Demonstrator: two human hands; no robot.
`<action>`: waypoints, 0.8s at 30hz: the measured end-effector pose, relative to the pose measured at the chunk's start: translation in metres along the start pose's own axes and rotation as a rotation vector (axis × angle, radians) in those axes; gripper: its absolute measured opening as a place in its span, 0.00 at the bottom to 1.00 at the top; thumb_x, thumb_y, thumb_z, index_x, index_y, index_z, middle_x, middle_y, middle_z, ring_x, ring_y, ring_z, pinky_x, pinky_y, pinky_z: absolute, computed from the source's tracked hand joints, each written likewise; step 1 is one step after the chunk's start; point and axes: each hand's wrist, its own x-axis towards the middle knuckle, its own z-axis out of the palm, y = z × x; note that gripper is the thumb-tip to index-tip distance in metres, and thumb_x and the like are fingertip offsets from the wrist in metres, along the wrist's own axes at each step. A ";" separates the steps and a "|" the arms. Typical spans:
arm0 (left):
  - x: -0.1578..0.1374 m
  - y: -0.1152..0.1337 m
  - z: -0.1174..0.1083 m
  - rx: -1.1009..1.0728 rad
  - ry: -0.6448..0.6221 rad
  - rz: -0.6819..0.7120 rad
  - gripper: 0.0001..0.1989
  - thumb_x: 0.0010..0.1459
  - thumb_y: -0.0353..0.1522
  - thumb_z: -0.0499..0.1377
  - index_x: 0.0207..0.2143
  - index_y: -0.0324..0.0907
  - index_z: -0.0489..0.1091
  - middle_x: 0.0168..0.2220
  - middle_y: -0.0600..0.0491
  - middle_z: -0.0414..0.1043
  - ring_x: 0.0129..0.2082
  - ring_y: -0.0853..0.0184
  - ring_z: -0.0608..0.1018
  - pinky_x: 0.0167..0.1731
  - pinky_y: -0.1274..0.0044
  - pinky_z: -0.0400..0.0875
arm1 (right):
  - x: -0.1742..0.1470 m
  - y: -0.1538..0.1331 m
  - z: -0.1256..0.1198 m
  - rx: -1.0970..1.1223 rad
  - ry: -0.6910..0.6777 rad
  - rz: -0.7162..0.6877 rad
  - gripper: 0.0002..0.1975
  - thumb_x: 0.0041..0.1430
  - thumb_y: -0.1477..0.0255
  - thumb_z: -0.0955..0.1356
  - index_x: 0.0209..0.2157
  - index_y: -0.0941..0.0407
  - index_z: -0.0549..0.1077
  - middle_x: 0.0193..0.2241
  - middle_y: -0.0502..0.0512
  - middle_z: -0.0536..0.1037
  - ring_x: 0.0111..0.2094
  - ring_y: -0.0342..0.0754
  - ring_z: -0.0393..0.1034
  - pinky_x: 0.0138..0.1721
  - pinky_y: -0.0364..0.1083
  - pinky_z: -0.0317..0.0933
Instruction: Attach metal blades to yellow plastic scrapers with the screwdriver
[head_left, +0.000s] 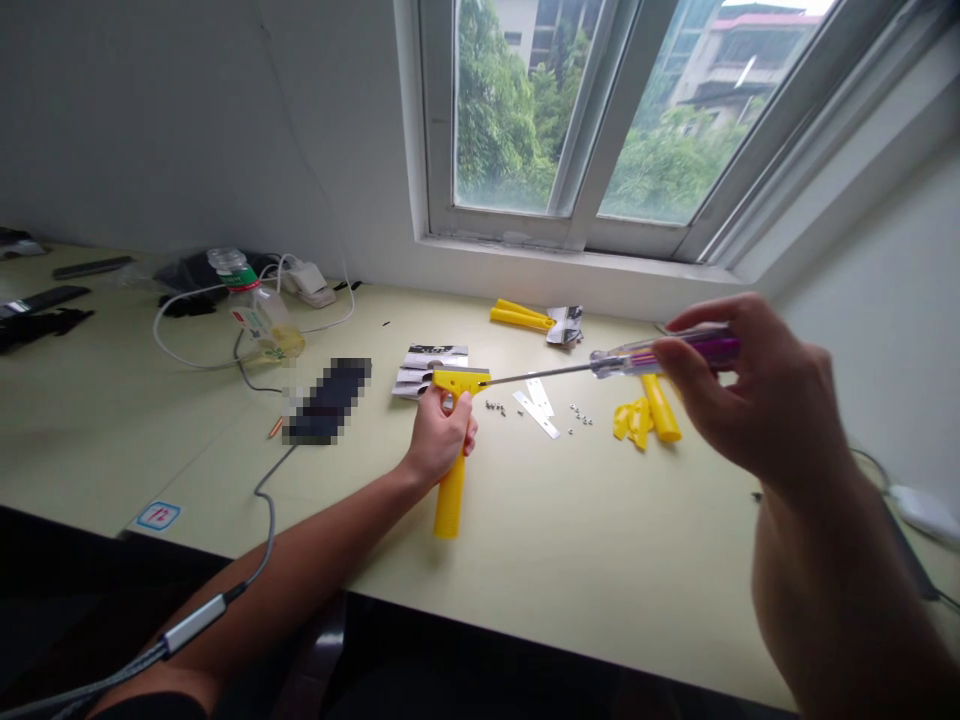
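My left hand is closed around a yellow scraper, its handle pointing down toward me and its wide head with a grey blade edge facing away. In my right hand is a screwdriver with a clear and purple handle. The screwdriver's shaft runs left, and its tip meets the right side of the scraper head. Two silver blades lie right of the scraper. Small screws are scattered near them, with several nuts farther right.
Yellow handles lie by the window beside a printed packet. More packets sit behind my left hand. Yellow pieces and another handle are at right. A bottle, cables and a pixelated dark object stand left.
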 end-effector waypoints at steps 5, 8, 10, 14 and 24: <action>0.000 0.001 0.001 -0.015 0.003 -0.016 0.13 0.55 0.36 0.60 0.37 0.42 0.59 0.18 0.64 0.60 0.10 0.77 0.61 0.09 0.84 0.57 | 0.001 0.001 -0.002 0.022 -0.060 -0.031 0.19 0.58 0.58 0.67 0.49 0.48 0.67 0.35 0.54 0.78 0.29 0.52 0.75 0.29 0.51 0.68; 0.000 0.002 0.000 -0.017 0.001 -0.017 0.13 0.54 0.36 0.60 0.37 0.42 0.59 0.19 0.64 0.60 0.10 0.77 0.61 0.09 0.84 0.57 | 0.001 0.003 -0.001 0.002 -0.042 -0.003 0.17 0.60 0.59 0.65 0.49 0.49 0.67 0.36 0.54 0.78 0.28 0.51 0.75 0.29 0.51 0.68; 0.000 0.002 0.000 -0.013 0.000 -0.013 0.13 0.55 0.36 0.59 0.37 0.42 0.59 0.19 0.64 0.60 0.10 0.77 0.62 0.09 0.84 0.57 | 0.002 0.005 0.000 0.108 -0.096 -0.059 0.23 0.58 0.59 0.67 0.53 0.49 0.64 0.42 0.55 0.78 0.32 0.51 0.76 0.31 0.51 0.69; -0.001 0.002 0.001 -0.010 -0.009 -0.006 0.13 0.55 0.37 0.60 0.38 0.42 0.59 0.19 0.64 0.60 0.11 0.77 0.62 0.09 0.84 0.58 | 0.003 0.005 0.002 0.018 0.039 -0.038 0.11 0.59 0.60 0.67 0.40 0.52 0.69 0.34 0.53 0.79 0.29 0.48 0.75 0.30 0.47 0.67; 0.002 0.002 -0.001 -0.027 0.020 -0.005 0.14 0.53 0.37 0.60 0.37 0.42 0.58 0.24 0.61 0.64 0.12 0.78 0.64 0.09 0.84 0.58 | 0.003 0.007 0.004 0.100 -0.106 -0.044 0.22 0.57 0.60 0.68 0.52 0.50 0.63 0.40 0.54 0.78 0.30 0.48 0.75 0.30 0.47 0.68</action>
